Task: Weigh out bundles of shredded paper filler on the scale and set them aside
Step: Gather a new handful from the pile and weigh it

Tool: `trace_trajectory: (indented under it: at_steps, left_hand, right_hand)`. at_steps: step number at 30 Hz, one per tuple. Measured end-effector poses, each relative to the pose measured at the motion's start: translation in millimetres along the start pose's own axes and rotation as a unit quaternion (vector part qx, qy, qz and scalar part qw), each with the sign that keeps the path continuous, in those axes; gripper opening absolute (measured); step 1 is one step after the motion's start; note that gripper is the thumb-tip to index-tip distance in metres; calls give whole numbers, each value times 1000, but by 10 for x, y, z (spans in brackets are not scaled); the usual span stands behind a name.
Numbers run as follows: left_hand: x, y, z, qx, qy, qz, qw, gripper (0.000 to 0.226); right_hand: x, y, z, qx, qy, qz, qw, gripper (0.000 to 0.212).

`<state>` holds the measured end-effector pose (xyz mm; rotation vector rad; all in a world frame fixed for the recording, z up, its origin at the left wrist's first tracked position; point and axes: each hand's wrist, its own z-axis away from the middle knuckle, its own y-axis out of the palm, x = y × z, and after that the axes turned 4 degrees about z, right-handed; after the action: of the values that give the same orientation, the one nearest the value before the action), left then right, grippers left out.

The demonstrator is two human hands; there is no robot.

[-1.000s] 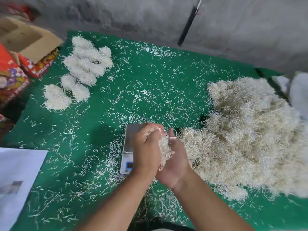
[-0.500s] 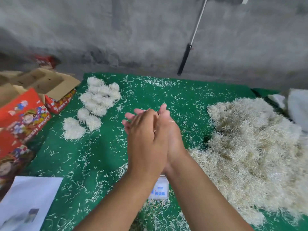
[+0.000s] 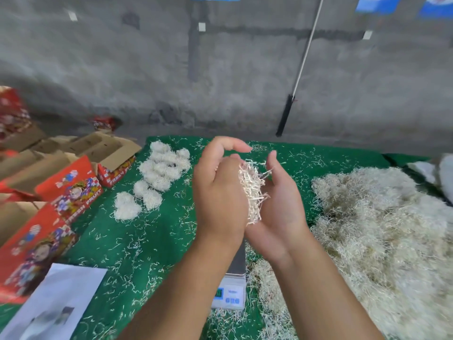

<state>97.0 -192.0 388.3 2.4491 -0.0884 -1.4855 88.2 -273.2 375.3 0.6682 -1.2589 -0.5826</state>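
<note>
Above the scale (image 3: 232,288) on the green bench (image 3: 152,241), your left hand (image 3: 219,192) and right hand (image 3: 279,204) cup a bundle of shredded paper filler (image 3: 252,190) between curled palms, likely compacting it before setting it beside the finished bundles (image 3: 159,173).

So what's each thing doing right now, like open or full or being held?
Left hand: cupped against the bundle.
Right hand: palm up, cradling the bundle.
Paper bundle: held between both hands, above the table.
Scale: on the table, its visible platform bare, display lit.
Finished bundles: heaped on the green cloth, far left.
Loose filler pile: heaped at right.
Red boxes: flaps open.
</note>
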Motion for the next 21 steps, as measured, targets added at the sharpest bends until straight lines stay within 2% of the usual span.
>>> trace_trajectory:
  at_steps: [2,6,9,11,13,16,21]
  left_hand:
    - [-25,124,86,6,-23,2,1000,29]
    - [25,357,258,20,13,-89,996,34]
    - [107,474,302,28,74,-186,979,39]
    - [145,527,325,35,72,-240,968,41]
    - [148,585,374,55,40,-268,961,42]
    - [161,635,509,80,41,-289,953,46]
    - [115,579,672,127,57,-343,929,64]
  right_hand:
    - [45,-60,71,5,7,-23,1000,71]
    - [150,-106,261,2,-1,-36,999,58]
    - [212,-197,379,-2,-30,-17,999,74]
    - [243,-251,450,-11,-52,-1,999,77]
    - [230,-318,512,-28,-85,23,996,69]
    - [222,-376,602,-47,-128,51,989,45]
    - [179,-354,621,-32,-88,-53,994,40]
